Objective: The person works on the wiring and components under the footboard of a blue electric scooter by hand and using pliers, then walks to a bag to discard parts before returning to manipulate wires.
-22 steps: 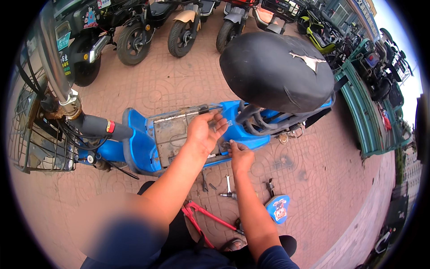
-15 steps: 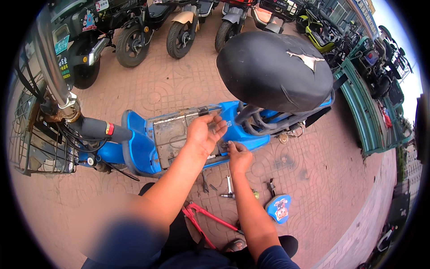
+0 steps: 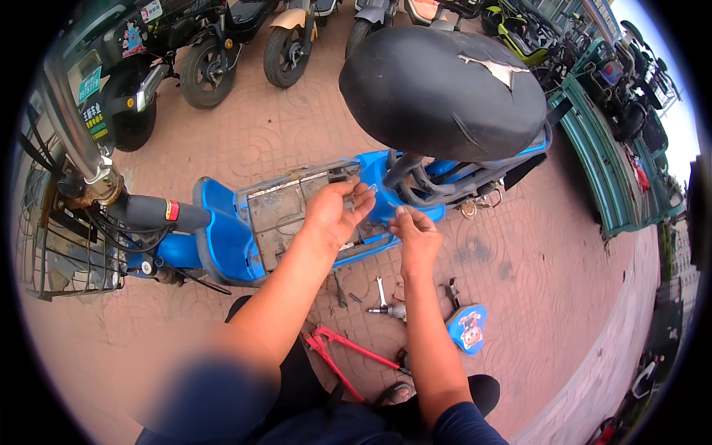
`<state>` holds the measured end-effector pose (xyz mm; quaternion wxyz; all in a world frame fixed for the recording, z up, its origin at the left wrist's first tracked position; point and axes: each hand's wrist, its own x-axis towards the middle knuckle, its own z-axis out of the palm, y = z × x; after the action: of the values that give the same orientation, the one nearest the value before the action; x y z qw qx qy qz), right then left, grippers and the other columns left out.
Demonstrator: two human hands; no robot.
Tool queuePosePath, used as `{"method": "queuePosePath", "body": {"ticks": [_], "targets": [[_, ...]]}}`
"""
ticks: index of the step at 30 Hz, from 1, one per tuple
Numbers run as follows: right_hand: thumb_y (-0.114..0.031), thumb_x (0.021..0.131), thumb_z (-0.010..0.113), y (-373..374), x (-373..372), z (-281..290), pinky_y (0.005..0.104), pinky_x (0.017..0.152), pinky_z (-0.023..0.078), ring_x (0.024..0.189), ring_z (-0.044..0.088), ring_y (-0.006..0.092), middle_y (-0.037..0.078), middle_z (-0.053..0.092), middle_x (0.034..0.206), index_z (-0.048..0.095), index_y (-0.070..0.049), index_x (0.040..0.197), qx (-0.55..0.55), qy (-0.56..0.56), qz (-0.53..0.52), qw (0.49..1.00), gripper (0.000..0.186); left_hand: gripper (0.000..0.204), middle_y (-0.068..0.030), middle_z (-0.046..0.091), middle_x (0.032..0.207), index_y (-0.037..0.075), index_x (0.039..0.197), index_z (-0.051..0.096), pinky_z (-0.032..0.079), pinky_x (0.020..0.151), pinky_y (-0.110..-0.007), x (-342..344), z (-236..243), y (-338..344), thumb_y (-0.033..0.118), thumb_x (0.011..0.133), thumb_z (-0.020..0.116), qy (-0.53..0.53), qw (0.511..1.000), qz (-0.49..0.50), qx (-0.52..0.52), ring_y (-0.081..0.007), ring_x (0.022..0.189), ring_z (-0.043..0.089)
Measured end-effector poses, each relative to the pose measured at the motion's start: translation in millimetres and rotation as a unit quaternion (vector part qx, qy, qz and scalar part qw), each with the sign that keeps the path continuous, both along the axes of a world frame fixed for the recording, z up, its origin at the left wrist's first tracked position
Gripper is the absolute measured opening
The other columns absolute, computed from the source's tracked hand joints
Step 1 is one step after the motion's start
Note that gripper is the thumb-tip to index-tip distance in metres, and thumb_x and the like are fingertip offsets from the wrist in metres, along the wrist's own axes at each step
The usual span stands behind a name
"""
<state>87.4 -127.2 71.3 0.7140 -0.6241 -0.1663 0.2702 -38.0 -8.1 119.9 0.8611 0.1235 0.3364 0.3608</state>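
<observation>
A blue electric scooter (image 3: 231, 241) stands sideways before me, its dirty footboard compartment (image 3: 278, 211) uncovered. Over the footboard's right end is my left hand (image 3: 335, 211), palm turned up and fingers loosely curled and apart; nothing shows clearly in the palm. To its right, above the scooter's near edge, my right hand (image 3: 419, 236) is closed with thumb and forefinger pinched together. A tiny thin piece sticks out at those fingertips, too small to name. The two hands do not touch. Behind them rises the torn black saddle (image 3: 445, 89).
On the brick paving near me lie red-handled bolt cutters (image 3: 348, 348), a wrench (image 3: 381, 291), a power drill (image 3: 389, 310), partly behind my right forearm, and a small blue seat (image 3: 469, 328) with a cartoon picture. Parked scooters (image 3: 285, 55) line the back; a green cargo tricycle (image 3: 593, 148) stands right.
My right hand has lifted away from the scooter's near edge and moved up and right, still pinched. My left hand stays over the footboard. The view has shifted slightly.
</observation>
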Motion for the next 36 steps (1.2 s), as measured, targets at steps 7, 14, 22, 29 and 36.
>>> {"method": "queuePosePath", "body": {"ticks": [7,14,22,29,36], "targets": [[-0.022,0.085,0.077,2.3,12.0,-9.0,0.0381,0.069,0.056,0.072,0.073,0.0288,0.019,0.074,0.079,0.079,-0.002,0.095,-0.249,-0.314,0.093,0.912,0.022,0.013,-0.0161,0.061,0.099,-0.007,0.106,0.061,0.060,0.088,-0.043,2.0,3.0,-3.7,0.002,0.097,0.057,-0.006,1.000,-0.001,0.008,-0.0268,0.087,0.064],[-0.021,0.083,0.075,18.0,14.5,-15.8,0.0443,0.074,0.057,0.077,0.071,0.0405,0.025,0.071,0.079,0.080,-0.003,0.089,-0.298,-0.367,0.144,0.870,0.020,0.016,-0.0168,0.061,0.101,-0.008,0.109,0.061,0.060,0.086,-0.042,3.2,7.9,-6.4,0.003,0.098,0.057,-0.006,1.000,0.004,0.001,-0.0278,0.091,0.063],[-0.022,0.082,0.076,18.3,14.9,-25.8,0.0443,0.075,0.057,0.077,0.071,0.0399,0.024,0.071,0.080,0.080,-0.003,0.090,-0.298,-0.356,0.126,0.877,0.021,0.017,-0.0165,0.061,0.100,-0.008,0.110,0.060,0.061,0.085,-0.042,4.0,4.4,-2.0,0.004,0.098,0.057,-0.002,1.000,0.000,-0.006,-0.0274,0.090,0.063],[-0.019,0.085,0.076,16.4,8.1,-37.1,0.0435,0.075,0.057,0.080,0.071,0.0387,0.022,0.073,0.086,0.078,-0.002,0.092,-0.285,-0.378,0.130,0.871,0.018,0.016,-0.0158,0.061,0.099,-0.008,0.109,0.060,0.061,0.085,-0.041,1.9,6.0,-0.4,0.004,0.098,0.057,-0.005,1.000,0.004,-0.013,-0.0269,0.090,0.063],[-0.011,0.086,0.076,2.6,-11.5,-65.9,0.0439,0.077,0.057,0.085,0.071,0.0372,0.018,0.074,0.091,0.076,-0.002,0.092,-0.161,-0.460,0.044,0.872,0.011,0.017,-0.0155,0.061,0.098,-0.008,0.110,0.060,0.060,0.084,-0.040,0.7,7.2,-1.2,0.005,0.099,0.056,-0.006,1.000,-0.003,0.000,-0.0265,0.089,0.063]]}}
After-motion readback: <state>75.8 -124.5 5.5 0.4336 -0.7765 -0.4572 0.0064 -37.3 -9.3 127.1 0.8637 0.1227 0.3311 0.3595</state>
